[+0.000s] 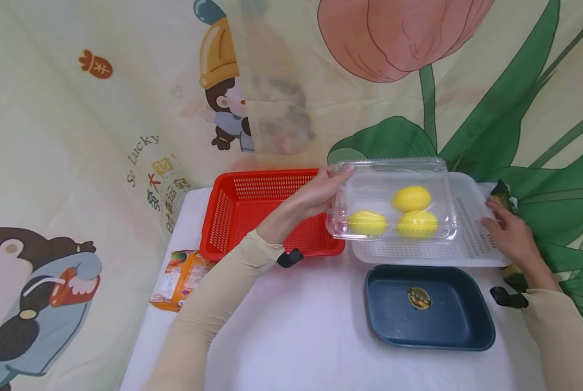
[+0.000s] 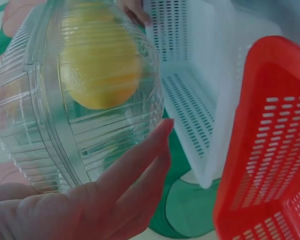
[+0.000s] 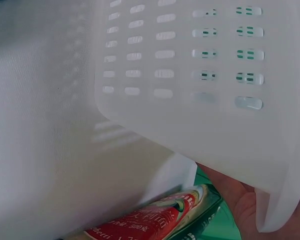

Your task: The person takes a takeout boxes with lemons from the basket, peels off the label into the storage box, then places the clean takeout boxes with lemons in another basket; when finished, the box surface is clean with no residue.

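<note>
My left hand [image 1: 315,193] grips the left end of a clear plastic clamshell box [image 1: 369,190], its thumb and fingers on either side in the left wrist view. Three yellow lemons [image 1: 411,199] lie inside the box, one showing large through the ribbed wall [image 2: 102,70]. The box is held over the white perforated basket [image 1: 474,217] and hides much of it. At that basket's right end, my right hand [image 1: 511,233] holds the rim; the right wrist view shows part of the hand [image 3: 240,205] behind the basket's wall [image 3: 200,135].
A red perforated basket [image 1: 223,217] stands left of the white one. In front is a dark blue tray [image 1: 443,326] with a round sticker. An orange packet [image 1: 174,279] lies at the table's left edge; a red and green packet [image 3: 155,215] lies by the right hand.
</note>
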Demonstrator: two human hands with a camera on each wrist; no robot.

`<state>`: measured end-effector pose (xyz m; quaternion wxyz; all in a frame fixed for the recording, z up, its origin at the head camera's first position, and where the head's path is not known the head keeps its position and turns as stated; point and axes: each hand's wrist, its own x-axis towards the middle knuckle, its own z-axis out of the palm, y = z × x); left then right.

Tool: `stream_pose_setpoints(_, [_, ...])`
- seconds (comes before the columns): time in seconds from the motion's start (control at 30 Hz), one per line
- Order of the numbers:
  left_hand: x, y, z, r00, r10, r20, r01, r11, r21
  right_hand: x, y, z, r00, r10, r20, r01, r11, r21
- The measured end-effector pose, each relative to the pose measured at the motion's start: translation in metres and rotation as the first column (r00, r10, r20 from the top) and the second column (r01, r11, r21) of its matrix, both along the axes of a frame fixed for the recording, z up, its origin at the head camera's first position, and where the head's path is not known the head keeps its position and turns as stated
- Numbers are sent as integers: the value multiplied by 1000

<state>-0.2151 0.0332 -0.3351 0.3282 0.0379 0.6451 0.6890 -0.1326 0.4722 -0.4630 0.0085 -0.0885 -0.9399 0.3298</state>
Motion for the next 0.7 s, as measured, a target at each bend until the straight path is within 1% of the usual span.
stream_pose_setpoints(0.1, [-5,15,-1,1000,14,25,-14,1000,-1,0,0,1,1000,7,-8,-7,1000,15])
stream_pose_setpoints(0.2, [-10,27,-4,999,7,40,-6,1000,-21,-1,-1,1,1000,18,-23,-18,1000,25])
stream_pose_setpoints(0.33, [-16,42,-9,998,-5,60,7,999,-40,-1,-2,1,999,23,-33,-23,1000,17])
stream_pose_setpoints(0.5, [-20,61,-15,995,12,94,-9,999,-33,0,-3,1,1000,18,-24,-18,1000,3])
stream_pose_setpoints(0.63, [-22,77,-21,996,28,82,-25,999,-43,0,-2,2,1000,9,-18,-9,1000,-9])
stream_pose_setpoints(0.7, [-23,86,-26,997,46,68,-42,997,-57,-1,0,1,1000,3,-15,-3,1000,-11])
